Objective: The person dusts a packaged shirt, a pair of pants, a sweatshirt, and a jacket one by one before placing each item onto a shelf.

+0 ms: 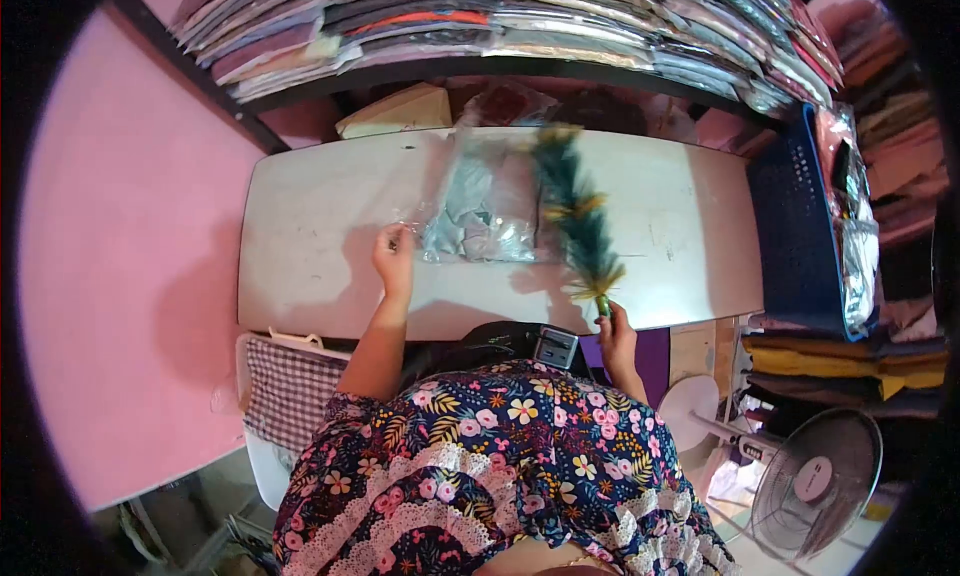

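In my right hand [618, 328] is the green handle of a feather duster [582, 216], with dark green and yellow feathers that look slightly blurred. The duster slants up and away over the table, its feathers beside and partly over the right edge of a clear plastic bag [515, 201]. Folded greyish-pink clothing [470, 208] shows inside the bag, which lies on the white table [330, 191]. My left hand [394, 251] is closed at the bag's lower left corner, its fingers pinching a bit of clear plastic.
Above the far side runs a dark shelf [490, 68] stacked with bagged garments. A blue basket [800, 226] stands at the table's right end. Lower right is a standing fan [815, 481], near folded clothes [830, 361]. A checked cloth [290, 381] hangs at lower left.
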### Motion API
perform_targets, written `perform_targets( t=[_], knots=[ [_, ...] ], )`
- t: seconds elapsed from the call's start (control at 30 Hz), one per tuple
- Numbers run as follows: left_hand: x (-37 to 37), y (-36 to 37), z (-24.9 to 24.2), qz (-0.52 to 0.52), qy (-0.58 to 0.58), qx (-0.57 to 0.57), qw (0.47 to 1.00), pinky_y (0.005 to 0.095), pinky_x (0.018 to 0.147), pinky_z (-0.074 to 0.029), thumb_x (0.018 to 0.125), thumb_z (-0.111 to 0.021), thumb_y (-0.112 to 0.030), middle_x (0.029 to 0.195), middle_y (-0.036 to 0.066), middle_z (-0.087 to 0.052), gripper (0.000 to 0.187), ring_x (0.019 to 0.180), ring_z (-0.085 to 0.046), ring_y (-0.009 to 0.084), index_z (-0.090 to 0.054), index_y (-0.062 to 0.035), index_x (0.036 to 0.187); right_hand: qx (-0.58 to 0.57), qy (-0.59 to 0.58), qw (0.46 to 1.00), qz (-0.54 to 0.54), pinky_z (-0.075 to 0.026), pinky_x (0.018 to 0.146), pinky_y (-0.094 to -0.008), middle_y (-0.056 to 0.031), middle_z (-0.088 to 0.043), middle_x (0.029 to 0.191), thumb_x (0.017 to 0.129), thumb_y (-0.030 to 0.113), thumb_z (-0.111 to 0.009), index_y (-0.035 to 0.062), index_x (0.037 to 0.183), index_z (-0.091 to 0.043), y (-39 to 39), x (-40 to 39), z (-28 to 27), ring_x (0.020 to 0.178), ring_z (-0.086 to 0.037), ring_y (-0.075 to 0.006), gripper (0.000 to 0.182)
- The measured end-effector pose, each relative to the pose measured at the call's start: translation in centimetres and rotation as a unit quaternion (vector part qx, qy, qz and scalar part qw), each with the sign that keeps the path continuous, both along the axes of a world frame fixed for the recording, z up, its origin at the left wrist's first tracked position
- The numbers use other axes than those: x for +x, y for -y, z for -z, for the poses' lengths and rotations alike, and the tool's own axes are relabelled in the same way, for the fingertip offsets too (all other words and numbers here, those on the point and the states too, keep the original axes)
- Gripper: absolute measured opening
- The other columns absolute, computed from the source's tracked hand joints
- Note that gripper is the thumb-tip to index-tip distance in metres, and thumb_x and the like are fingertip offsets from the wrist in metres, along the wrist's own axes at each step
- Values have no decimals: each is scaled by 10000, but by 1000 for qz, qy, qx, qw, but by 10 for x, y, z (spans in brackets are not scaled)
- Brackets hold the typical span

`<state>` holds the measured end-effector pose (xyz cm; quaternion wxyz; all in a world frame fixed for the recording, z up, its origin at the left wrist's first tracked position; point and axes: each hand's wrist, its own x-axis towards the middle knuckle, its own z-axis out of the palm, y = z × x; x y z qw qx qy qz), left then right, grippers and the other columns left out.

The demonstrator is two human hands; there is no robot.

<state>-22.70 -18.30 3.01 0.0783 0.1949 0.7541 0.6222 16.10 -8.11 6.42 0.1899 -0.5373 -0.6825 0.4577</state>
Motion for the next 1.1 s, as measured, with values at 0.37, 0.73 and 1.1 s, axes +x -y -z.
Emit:
perform_targets(
  t=[0.37,0.73,1.1],
  knots=[
    [-18,76,33,-155,260,139,943,322,743,-536,807,-581,50,886,48,-568,247,782,-571,155,-526,-31,1033,112,15,950,-290,-494,661,-423,-221,-631,892,869,122,-532,115,1205,-501,-44,-65,13,790,-616,-398,337],
    [13,76,-14,-248,-87,40,964,325,855,-444,864,-459,24,1157,139,-510,310,1007,-541,233,-466,26,1173,72,-109,843,-522,-470,827,-408,-167,-582,1139,855,154,-575,121,1200,-521,-56,-114,24,974,-579,-372,350],
    [35,48,-44,-51,-346,-165,922,558,1075,-106,841,-509,-197,1432,245,-240,533,1337,-160,455,-369,4,1314,8,-86,816,-572,-460,860,-350,-173,-590,1117,877,135,-560,87,1211,-518,-67,-117,17,1025,-584,-328,340]
  ],
)
